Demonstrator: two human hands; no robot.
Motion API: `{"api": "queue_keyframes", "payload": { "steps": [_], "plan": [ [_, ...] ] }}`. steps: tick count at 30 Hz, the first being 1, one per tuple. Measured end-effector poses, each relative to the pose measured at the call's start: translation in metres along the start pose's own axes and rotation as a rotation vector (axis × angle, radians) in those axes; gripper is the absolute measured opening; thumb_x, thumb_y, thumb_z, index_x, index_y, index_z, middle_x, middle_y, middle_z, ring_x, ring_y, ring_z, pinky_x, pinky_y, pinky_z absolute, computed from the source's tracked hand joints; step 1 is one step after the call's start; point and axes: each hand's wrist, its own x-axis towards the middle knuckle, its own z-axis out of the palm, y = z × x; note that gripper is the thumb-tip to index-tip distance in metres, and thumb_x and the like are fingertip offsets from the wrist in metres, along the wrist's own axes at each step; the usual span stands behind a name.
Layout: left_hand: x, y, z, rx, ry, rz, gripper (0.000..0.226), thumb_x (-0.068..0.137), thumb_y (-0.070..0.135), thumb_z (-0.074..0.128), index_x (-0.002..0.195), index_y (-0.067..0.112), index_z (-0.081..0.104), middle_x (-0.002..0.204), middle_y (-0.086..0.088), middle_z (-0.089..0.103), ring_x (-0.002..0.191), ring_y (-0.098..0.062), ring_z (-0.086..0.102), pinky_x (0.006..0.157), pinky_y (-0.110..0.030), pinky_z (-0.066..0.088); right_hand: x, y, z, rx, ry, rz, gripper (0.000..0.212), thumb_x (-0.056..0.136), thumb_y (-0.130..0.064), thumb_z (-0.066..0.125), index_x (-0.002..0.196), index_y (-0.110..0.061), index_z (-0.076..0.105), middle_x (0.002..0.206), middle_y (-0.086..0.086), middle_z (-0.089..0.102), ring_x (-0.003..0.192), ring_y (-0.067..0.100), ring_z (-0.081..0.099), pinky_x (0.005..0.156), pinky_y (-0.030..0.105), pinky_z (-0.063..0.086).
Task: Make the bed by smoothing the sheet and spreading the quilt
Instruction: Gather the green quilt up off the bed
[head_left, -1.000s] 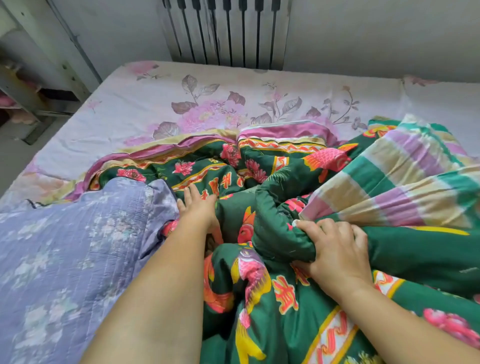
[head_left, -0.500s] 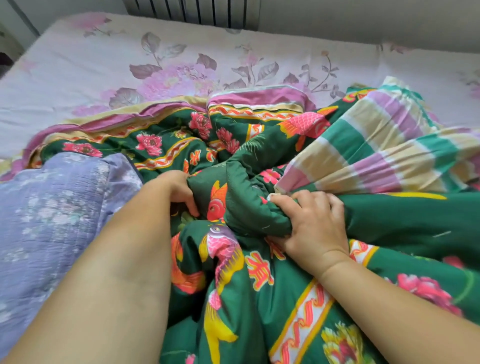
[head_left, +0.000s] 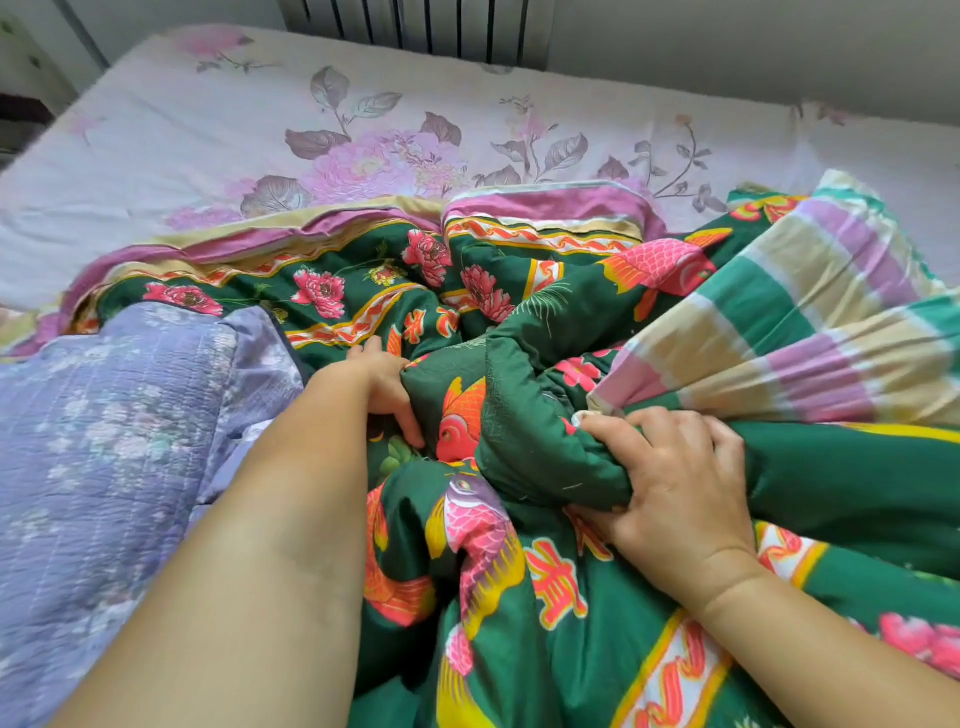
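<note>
Gripping the quilt, both left hand and right hand closed.

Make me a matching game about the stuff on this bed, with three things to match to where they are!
Things:
1. green quilt with pink fish and flowers
2. lilac quilted blanket
3. pale sheet printed with pink flowers and grey leaves

Places:
A. flat across the far part of the bed
B. at the near left, beside the left arm
C. bunched in the middle, gripped by both hands

Pairs: 1-C, 2-B, 3-A
</note>
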Motion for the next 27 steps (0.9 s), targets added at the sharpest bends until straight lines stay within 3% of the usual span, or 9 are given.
{"api": "queue_keyframes", "payload": {
  "steps": [2,5,6,8,10,15,19,24,27],
  "plan": [
    [0.001,0.001,-0.001,-0.041,0.023,0.008,0.086,0.035,0.048,0.092,0.115,0.033,0.064,0.115,-0.004,0.031,0.110,-0.024,0.040,0.098,-0.041,0.048,0.001,0.000,0.001,-0.001,-0.006,-0.011,0.063,0.055,-0.065,0.058,0.111,-0.038,0.050,0.084,-0.005,0.057,0.083,0.026,0.058,0.087,0.038,0.028],
    [-0.006,0.004,-0.003,-0.123,0.066,-0.013,0.067,0.035,0.042,0.093,0.095,0.020,0.072,0.104,-0.003,0.053,0.083,-0.022,0.060,0.078,-0.035,0.058,0.002,0.001,0.001,-0.002,-0.016,-0.009,0.063,0.056,-0.067,0.049,0.112,-0.039,0.048,0.084,-0.005,0.058,0.083,0.025,0.058,0.087,0.037,0.028],
    [-0.011,0.006,-0.002,-0.137,0.070,-0.023,0.062,0.036,0.042,0.093,0.089,0.016,0.074,0.093,-0.003,0.065,0.072,-0.020,0.064,0.069,-0.032,0.058,0.002,0.001,0.001,-0.004,-0.018,-0.006,0.063,0.056,-0.068,0.048,0.112,-0.039,0.047,0.084,-0.006,0.058,0.083,0.025,0.058,0.087,0.037,0.028],
    [-0.019,0.006,0.001,-0.125,0.104,-0.046,0.049,0.040,0.043,0.090,0.077,0.016,0.073,0.070,-0.001,0.068,0.060,-0.019,0.063,0.058,-0.026,0.053,0.002,0.000,0.000,-0.001,-0.019,-0.003,0.062,0.056,-0.068,0.047,0.111,-0.039,0.047,0.084,-0.006,0.058,0.083,0.025,0.058,0.087,0.037,0.027],
    [-0.028,0.007,0.008,-0.129,0.169,-0.061,0.042,0.046,0.041,0.088,0.076,0.016,0.070,0.066,0.000,0.063,0.065,-0.022,0.061,0.059,-0.025,0.048,0.003,0.000,0.000,0.026,-0.031,-0.003,0.062,0.055,-0.068,0.047,0.110,-0.039,0.048,0.083,-0.005,0.058,0.082,0.025,0.059,0.086,0.037,0.027],
    [-0.055,0.022,0.032,-0.078,0.432,-0.113,0.027,0.068,0.026,0.070,0.090,0.015,0.059,0.102,-0.010,0.065,0.096,-0.033,0.061,0.071,-0.033,0.048,0.014,0.001,0.003,0.052,-0.113,-0.014,0.060,0.053,-0.061,0.072,0.107,-0.038,0.062,0.089,-0.002,0.060,0.088,0.030,0.059,0.085,0.037,0.023],
    [-0.085,0.036,0.050,-0.074,0.523,-0.144,0.028,0.079,0.029,0.066,0.100,0.012,0.058,0.110,-0.013,0.063,0.103,-0.034,0.060,0.074,-0.035,0.044,0.018,0.000,-0.008,0.083,-0.244,0.017,0.063,0.068,-0.060,0.069,0.125,-0.044,0.049,0.114,-0.002,0.053,0.114,0.025,0.045,0.098,0.037,0.020],
    [-0.156,0.056,0.076,-0.122,0.589,-0.150,0.045,0.077,0.042,0.069,0.106,0.010,0.060,0.113,-0.015,0.064,0.105,-0.035,0.060,0.083,-0.036,0.048,-0.016,0.007,-0.041,0.150,-0.303,0.054,0.068,0.069,-0.060,0.070,0.129,-0.046,0.043,0.119,-0.002,0.051,0.120,0.024,0.043,0.101,0.038,0.026],
    [-0.220,0.078,0.094,-0.113,0.620,-0.119,0.039,0.075,0.034,0.068,0.104,0.009,0.060,0.110,-0.016,0.064,0.103,-0.035,0.060,0.081,-0.035,0.047,-0.063,0.024,-0.084,0.244,-0.341,0.121,0.073,0.066,-0.057,0.074,0.131,-0.044,0.042,0.124,-0.003,0.052,0.123,0.022,0.044,0.101,0.036,0.028]
  ]
}}
